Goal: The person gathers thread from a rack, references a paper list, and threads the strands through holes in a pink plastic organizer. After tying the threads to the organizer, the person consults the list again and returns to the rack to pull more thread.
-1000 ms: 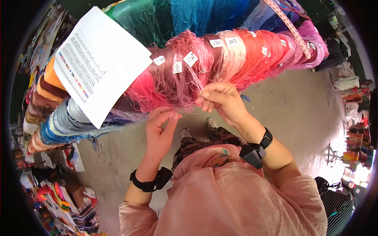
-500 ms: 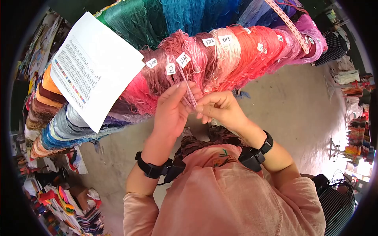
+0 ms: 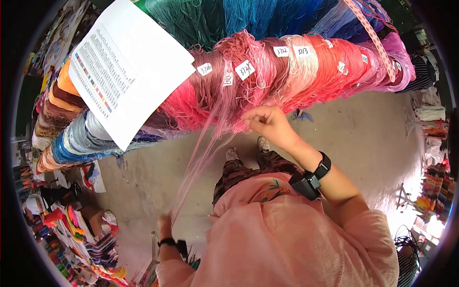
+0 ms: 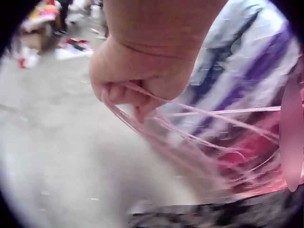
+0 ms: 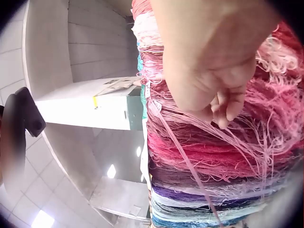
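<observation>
Pale pink threads (image 3: 195,162) stretch from the bundle of yarn down to my left hand (image 3: 165,225), which is low and blurred in the head view. In the left wrist view, my left hand (image 4: 142,71) has its fingers curled round the thread strands (image 4: 190,137). My right hand (image 3: 272,125) is beside the pink yarn (image 3: 239,103), fingers bent; in the right wrist view my right hand (image 5: 209,71) hovers over the yarn, and whether it pinches a strand cannot be told. A tag reading 3721 or similar (image 3: 245,70) lies above the threads.
A printed white sheet (image 3: 138,67) lies over the left part of the yarn row. Blue and green yarn (image 3: 258,19) hangs behind. A pink dotted strap (image 3: 375,40) crosses the right end. Colourful piles (image 3: 79,234) lie at lower left.
My left hand has pulled away from the yarn, down and to the left, drawing the pink threads out long. My right hand has stayed near the yarn, moving slightly up.
</observation>
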Available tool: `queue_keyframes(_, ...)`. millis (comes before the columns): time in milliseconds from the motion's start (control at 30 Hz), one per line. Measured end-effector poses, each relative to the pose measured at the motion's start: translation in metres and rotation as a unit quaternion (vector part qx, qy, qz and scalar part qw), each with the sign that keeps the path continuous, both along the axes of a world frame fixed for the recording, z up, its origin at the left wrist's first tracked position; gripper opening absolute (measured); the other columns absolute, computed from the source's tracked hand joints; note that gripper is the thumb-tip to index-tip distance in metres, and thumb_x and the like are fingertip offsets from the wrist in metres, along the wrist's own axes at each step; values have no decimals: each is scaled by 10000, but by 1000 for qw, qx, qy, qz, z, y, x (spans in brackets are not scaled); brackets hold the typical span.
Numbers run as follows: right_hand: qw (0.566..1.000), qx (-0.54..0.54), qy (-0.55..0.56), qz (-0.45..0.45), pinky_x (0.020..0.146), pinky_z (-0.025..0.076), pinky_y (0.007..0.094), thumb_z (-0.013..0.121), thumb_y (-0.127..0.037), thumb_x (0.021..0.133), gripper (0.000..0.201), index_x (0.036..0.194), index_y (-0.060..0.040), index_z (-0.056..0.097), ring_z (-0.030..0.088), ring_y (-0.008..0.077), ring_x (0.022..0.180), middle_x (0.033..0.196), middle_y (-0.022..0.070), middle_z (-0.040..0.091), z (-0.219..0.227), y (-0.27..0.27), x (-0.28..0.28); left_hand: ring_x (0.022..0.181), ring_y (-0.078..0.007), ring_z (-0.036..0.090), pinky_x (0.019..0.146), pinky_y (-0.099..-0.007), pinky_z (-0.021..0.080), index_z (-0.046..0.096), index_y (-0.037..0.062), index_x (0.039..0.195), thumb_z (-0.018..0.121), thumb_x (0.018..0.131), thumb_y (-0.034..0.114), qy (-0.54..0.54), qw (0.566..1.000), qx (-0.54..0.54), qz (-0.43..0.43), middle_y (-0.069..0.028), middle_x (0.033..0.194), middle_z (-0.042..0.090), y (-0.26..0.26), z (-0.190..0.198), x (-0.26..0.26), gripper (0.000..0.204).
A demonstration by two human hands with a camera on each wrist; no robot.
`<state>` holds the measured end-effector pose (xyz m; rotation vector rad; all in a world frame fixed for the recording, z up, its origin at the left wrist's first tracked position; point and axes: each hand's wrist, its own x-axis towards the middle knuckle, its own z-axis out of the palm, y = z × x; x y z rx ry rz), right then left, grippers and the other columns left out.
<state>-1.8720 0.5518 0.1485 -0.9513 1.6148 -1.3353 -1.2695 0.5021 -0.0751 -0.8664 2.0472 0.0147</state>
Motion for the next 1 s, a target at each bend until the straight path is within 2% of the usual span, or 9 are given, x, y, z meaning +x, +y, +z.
queue_keyframes(67,999,-19,6,-35,426,319,199,567,-36,752,99,837,-5,608,386,23,461,520,-22,480,-10,-6,-3,973,-150,557,737,-273,470,565,193,1053,458,825,191,-221,953,-4,209,-37,1028,590,35,-4,106,251)
queue_keyframes(200,992,-47,36,-116,417,315,207,573,-46,751,100,830,5,608,366,25,448,504,-28,470,-7,-26,1,860,-186,580,729,-316,463,586,68,986,570,735,159,-2,911,-118,395,-106,929,598,60,59,90,267)
queue_keyframes(233,989,-56,44,-133,415,314,208,574,-50,751,96,821,7,609,367,24,447,501,-30,468,-6,-32,3,798,-191,578,691,-310,469,573,31,987,566,727,120,189,754,-158,609,-112,895,594,45,37,79,275)
queue_keyframes(267,985,-66,53,-151,412,314,210,575,-53,752,94,813,9,610,368,24,445,497,-31,467,-5,-36,4,736,-196,576,653,-304,475,560,-6,988,561,718,81,359,516,-182,756,-118,862,589,23,13,65,284)
queue_keyframes(300,983,-65,78,-154,414,317,209,576,-51,749,88,802,9,612,372,26,445,496,-30,467,-3,-40,5,694,-194,573,613,-279,468,520,-75,951,480,797,96,507,420,-193,727,-147,839,583,11,14,4,233)
queue_keyframes(467,976,-31,125,-173,420,333,210,572,-27,729,63,754,13,613,390,43,431,475,-24,466,7,-47,3,494,-73,400,456,-219,340,554,48,789,521,823,151,612,463,201,608,26,580,454,-44,114,-256,113)
queue_keyframes(600,988,-75,29,-134,465,355,189,565,-7,725,49,736,23,603,447,51,502,582,3,526,11,-29,-3,434,-32,262,426,-201,225,546,13,912,492,849,153,597,165,527,582,66,523,329,-54,220,-366,163)
queue_keyframes(700,979,-133,37,-153,502,372,175,554,5,737,48,736,24,598,486,53,582,695,25,557,23,-12,1,426,-19,210,423,-198,182,553,1,908,467,860,126,610,177,606,480,67,509,300,-50,259,-410,160)
queue_keyframes(1000,978,-91,-182,-39,510,429,194,512,-3,773,77,813,6,577,521,54,579,705,15,572,50,18,-1,415,-21,232,405,-185,174,568,-10,939,475,865,149,628,323,503,499,65,523,356,-37,281,-494,198)
